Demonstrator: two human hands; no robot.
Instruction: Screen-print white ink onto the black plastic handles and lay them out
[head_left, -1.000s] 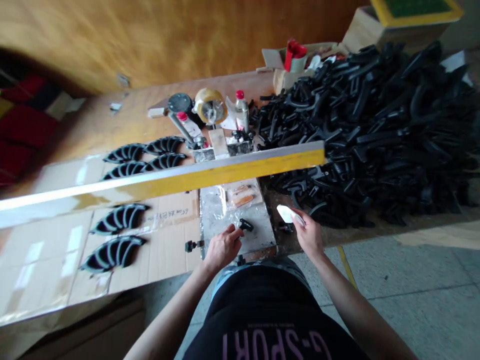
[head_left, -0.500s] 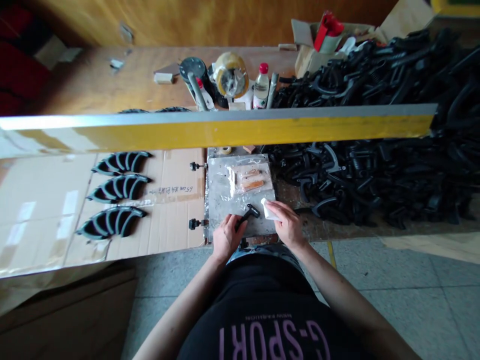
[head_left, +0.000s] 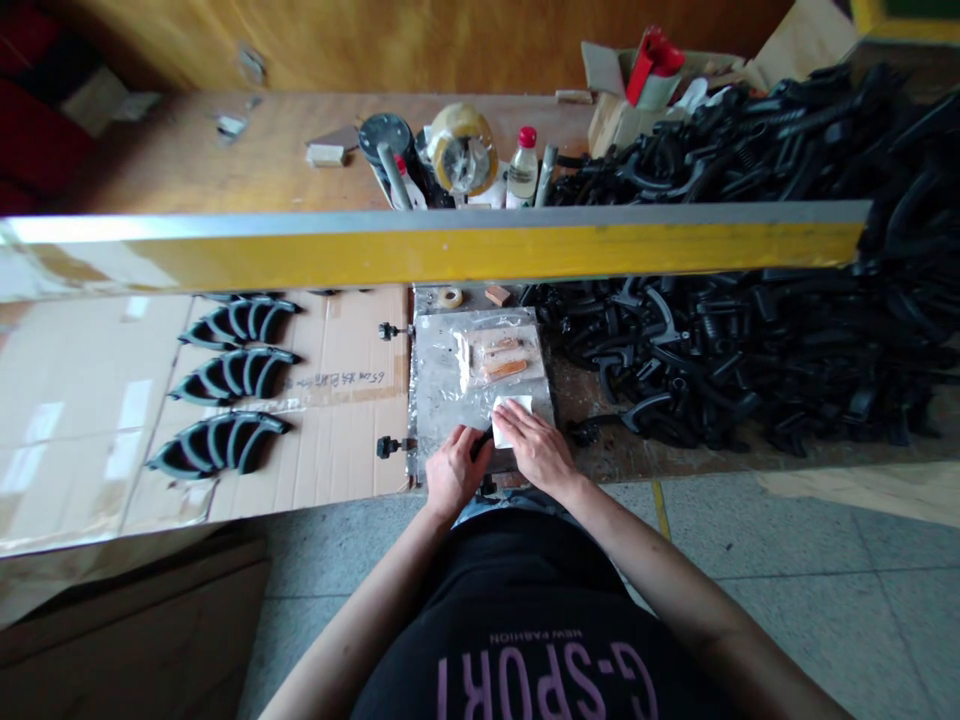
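My left hand [head_left: 454,466] is closed around one end of a black curved plastic part [head_left: 482,441], low over the grey work plate [head_left: 441,385]. A folded white cloth or paper wipe [head_left: 501,437] lies under the fingers of my right hand [head_left: 541,450], which presses it onto the part's other end. The wipe and fingers hide most of that end. Just beyond the hands, two orange-brown pieces [head_left: 505,368] lie under clear plastic film on the plate.
Black fan-shaped parts [head_left: 221,443] sit in rows on the cardboard [head_left: 330,440] at left. A large heap of black parts [head_left: 720,350] covers the right side. A yellow-and-grey bar [head_left: 450,255] crosses above the bench. Behind it stand a tape roll [head_left: 480,165] and a red-capped bottle [head_left: 523,170].
My right hand has moved left with the white wipe, from beside the black part onto it. My left hand keeps its hold in nearly the same place.
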